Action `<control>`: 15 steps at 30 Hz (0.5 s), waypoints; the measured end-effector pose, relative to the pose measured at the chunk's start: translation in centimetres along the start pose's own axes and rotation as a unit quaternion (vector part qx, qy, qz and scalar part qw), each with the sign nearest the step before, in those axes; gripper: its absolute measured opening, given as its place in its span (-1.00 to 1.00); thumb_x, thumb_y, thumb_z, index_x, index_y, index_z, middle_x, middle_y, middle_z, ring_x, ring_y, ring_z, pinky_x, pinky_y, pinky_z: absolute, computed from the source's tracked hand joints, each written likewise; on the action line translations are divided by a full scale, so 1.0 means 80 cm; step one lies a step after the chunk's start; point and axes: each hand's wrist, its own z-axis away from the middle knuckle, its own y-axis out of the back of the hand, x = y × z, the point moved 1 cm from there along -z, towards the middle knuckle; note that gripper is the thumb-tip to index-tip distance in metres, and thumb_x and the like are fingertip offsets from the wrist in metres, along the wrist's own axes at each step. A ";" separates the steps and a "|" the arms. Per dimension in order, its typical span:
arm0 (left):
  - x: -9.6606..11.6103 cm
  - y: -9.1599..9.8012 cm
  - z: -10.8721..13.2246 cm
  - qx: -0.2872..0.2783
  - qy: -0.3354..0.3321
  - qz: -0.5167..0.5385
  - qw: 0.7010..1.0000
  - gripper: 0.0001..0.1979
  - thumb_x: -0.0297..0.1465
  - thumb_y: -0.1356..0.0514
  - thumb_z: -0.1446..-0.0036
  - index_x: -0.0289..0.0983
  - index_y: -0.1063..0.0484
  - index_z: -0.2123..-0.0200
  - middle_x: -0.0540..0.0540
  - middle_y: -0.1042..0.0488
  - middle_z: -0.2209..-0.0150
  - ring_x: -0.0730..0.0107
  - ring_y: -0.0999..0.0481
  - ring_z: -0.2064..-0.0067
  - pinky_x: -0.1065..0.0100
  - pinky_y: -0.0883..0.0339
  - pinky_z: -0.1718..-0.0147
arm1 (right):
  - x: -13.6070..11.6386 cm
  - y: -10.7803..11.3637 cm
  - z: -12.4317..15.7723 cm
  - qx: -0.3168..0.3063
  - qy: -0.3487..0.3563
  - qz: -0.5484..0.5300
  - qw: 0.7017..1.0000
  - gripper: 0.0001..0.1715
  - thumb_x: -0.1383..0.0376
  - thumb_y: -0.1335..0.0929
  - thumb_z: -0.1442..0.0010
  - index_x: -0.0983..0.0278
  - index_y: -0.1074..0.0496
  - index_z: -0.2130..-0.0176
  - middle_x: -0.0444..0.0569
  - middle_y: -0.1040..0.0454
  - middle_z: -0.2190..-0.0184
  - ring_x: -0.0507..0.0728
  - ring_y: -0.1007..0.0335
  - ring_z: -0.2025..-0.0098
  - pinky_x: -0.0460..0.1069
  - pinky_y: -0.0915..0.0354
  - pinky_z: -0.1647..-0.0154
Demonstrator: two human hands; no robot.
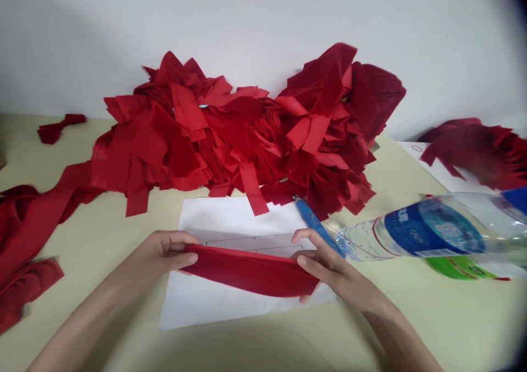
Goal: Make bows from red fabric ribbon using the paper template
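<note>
A folded strip of red fabric (pixel 251 273) stretches between my two hands, above a white paper sheet (pixel 177 311). My left hand (pixel 173 254) pinches its left end between thumb and fingers. At the other end, my right hand (pixel 319 262) grips the strip with the thumb on top; its index finger is raised. Thin ruled lines show on the paper just behind the strip. A blue-handled tool (pixel 315 218), perhaps a cutter or pen, lies beside my right hand, partly hidden by it.
A large heap of red fabric pieces (pixel 230 136) sits against the wall. More red fabric lies at the left (pixel 45 213) and right (pixel 477 147). A clear water bottle (pixel 436 226) with a blue label lies on its side at the right, over a green object (pixel 457 268).
</note>
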 end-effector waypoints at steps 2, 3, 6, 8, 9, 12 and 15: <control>0.001 -0.001 0.000 -0.004 0.000 0.006 1.000 -0.73 -0.27 -0.21 -0.07 -0.23 -0.49 0.15 -0.06 -0.58 0.27 0.23 -0.54 0.21 0.29 -0.37 0.20 | 0.000 0.001 -0.001 -0.031 -0.023 -0.007 0.999 -0.63 -0.01 -0.18 -0.28 0.20 -0.16 0.08 -0.18 -0.42 0.44 0.03 -0.49 0.49 -0.09 -0.34 0.51; 0.002 -0.001 0.000 -0.003 0.001 0.009 1.000 -0.72 -0.26 -0.20 -0.07 -0.23 -0.49 0.15 -0.07 -0.59 0.28 0.21 -0.54 0.21 0.27 -0.37 0.20 | -0.001 0.002 -0.001 -0.044 -0.027 -0.003 0.999 -0.59 -0.04 -0.16 -0.27 0.23 -0.22 0.14 -0.16 -0.43 0.47 0.03 -0.49 0.51 -0.10 -0.34 0.53; 0.000 0.000 0.000 0.010 0.005 0.015 1.000 -0.72 -0.27 -0.20 -0.08 -0.23 -0.48 0.13 -0.07 -0.59 0.28 0.23 -0.55 0.24 0.27 -0.39 0.21 | -0.002 0.007 0.001 -0.081 -0.027 -0.001 0.996 -0.47 -0.12 -0.22 -0.18 0.29 -0.31 0.28 -0.14 -0.43 0.54 0.03 -0.48 0.55 -0.10 -0.33 0.55; -0.005 0.002 -0.002 0.021 0.009 0.014 1.000 -0.73 -0.28 -0.21 -0.08 -0.22 -0.48 0.14 -0.06 -0.58 0.27 0.24 -0.55 0.24 0.28 -0.40 0.22 | -0.001 0.012 0.003 -0.065 -0.034 0.006 0.997 -0.51 -0.08 -0.35 -0.06 0.29 -0.31 0.29 -0.16 -0.44 0.56 0.04 -0.47 0.53 -0.08 -0.35 0.51; -0.008 0.003 -0.004 0.026 0.015 0.015 0.999 -0.73 -0.28 -0.22 -0.07 -0.21 -0.48 0.14 -0.05 -0.58 0.27 0.25 -0.55 0.24 0.29 -0.42 0.22 | 0.001 0.014 0.003 -0.038 -0.036 0.018 0.998 -0.55 -0.02 -0.40 -0.03 0.29 -0.32 0.30 -0.16 -0.44 0.55 0.05 -0.47 0.50 -0.07 -0.36 0.48; -0.014 0.003 -0.007 0.046 0.030 0.026 0.998 -0.69 -0.23 -0.24 -0.04 -0.21 -0.48 0.14 -0.01 -0.57 0.31 0.29 -0.55 0.27 0.29 -0.44 0.18 | 0.005 0.018 0.002 0.063 -0.013 0.051 0.997 -0.67 0.11 -0.40 -0.09 0.29 -0.32 0.28 -0.13 -0.46 0.51 0.05 -0.46 0.44 -0.03 -0.38 0.37; -0.013 -0.003 -0.008 0.077 0.035 0.026 0.996 -0.69 -0.20 -0.26 -0.01 -0.24 -0.51 0.19 0.00 -0.56 0.37 0.31 -0.54 0.30 0.32 -0.45 0.20 | 0.009 0.019 0.000 0.132 0.032 0.016 0.991 -0.59 0.12 -0.36 -0.15 0.27 -0.29 0.07 -0.18 -0.40 0.51 0.04 -0.43 0.42 0.02 -0.42 0.30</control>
